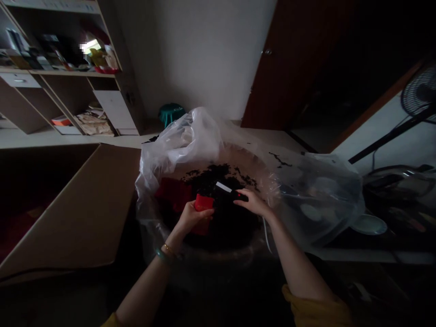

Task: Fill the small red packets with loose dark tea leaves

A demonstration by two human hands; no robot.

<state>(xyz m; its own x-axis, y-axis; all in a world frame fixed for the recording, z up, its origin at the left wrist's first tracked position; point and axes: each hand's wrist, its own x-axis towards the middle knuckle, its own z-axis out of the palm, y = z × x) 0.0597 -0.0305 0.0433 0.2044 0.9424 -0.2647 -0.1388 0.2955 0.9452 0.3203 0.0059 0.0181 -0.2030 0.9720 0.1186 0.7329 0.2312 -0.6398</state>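
My left hand (190, 217) is closed on a small red packet (204, 203) with gold marks on its front. My right hand (254, 203) grips the black handle of a slim tool (231, 193) whose flat end is bright white; its exact kind is unclear. A white cord (266, 236) hangs below my right wrist. Both hands are over a wide round container (238, 156) lined with clear plastic sheeting (200, 136). Dark, loose, leaf-like bits (218, 175) lie inside it. More red packets (173, 193) rest at its left side, partly in shadow.
An open cardboard box (85, 213) stands at the left, with red things in its dark inside. At the right are a white bowl (369, 224) and a black fan (422, 91). Behind are a shelf unit (114, 109), a green stool (170, 113) and a brown door (293, 63).
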